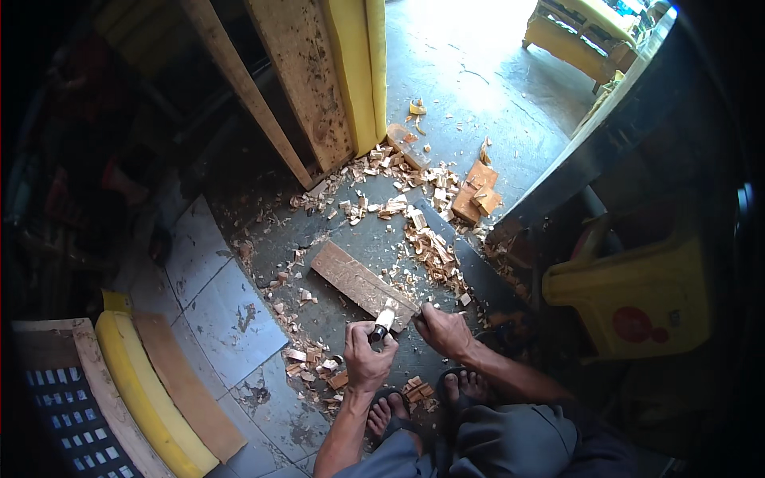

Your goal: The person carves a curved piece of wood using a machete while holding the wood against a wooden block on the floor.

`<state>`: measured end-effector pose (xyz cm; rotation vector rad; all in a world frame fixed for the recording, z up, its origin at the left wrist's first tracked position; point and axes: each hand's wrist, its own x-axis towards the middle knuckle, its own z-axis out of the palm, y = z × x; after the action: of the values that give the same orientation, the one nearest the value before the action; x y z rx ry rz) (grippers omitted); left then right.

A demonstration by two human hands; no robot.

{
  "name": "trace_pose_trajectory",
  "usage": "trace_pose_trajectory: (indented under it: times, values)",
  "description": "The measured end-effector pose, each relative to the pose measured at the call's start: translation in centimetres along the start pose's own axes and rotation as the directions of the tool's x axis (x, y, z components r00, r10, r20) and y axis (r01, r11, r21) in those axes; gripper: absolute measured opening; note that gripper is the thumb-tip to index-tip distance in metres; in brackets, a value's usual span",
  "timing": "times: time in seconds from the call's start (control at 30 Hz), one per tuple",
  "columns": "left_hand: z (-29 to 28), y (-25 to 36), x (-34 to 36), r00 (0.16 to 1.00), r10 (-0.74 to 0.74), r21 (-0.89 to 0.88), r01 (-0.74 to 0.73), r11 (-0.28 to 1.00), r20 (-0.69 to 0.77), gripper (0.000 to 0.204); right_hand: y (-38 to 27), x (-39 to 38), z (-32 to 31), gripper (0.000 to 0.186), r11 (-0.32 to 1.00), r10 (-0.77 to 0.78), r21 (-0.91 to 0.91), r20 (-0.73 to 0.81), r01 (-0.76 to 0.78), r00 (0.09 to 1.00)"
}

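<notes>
The board [347, 275] lies at floor level, directly ahead of the person's sandaled feet [468, 386]. The left hand [370, 358] has its fingers closed around a short white-and-black rod [385, 319], positioned over the board's near end. The right hand [446, 331] is located at that end's right corner, fingers curled; from where I stand, I cannot tell whether they grip anything. Wood chips [434, 259] are scattered around the board. Pale tiles [231, 319] adjoin at left.
</notes>
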<state>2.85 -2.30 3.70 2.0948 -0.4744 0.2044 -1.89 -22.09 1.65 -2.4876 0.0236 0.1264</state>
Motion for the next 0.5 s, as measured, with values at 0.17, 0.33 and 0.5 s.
trace_pose_trajectory:
  times: [0.17, 0.33, 0.5]
  values:
    - [0.6, 0.1, -0.5, 1.0, -0.023, -0.027, 0.023, 0.999, 0.0, 0.032, 0.6, 0.2, 0.5, 0.026, 0.999, 0.007, -0.05, -0.016, -0.008, 1.0]
    - [0.2, 0.4, 0.0, 1.0, -0.023, -0.047, 0.024, 0.999, 0.015, 0.032, -0.7, -1.0, -0.2, 0.025, 0.975, -0.203, 0.048, -0.179, 0.215, 0.963]
    - [0.5, 0.3, 0.0, 0.999, -0.04, -0.012, 0.04, 0.999, 0.011, 0.035, -2.4, -0.5, -0.8, 0.024, 0.99, -0.13, 0.026, -0.192, 0.137, 0.973]
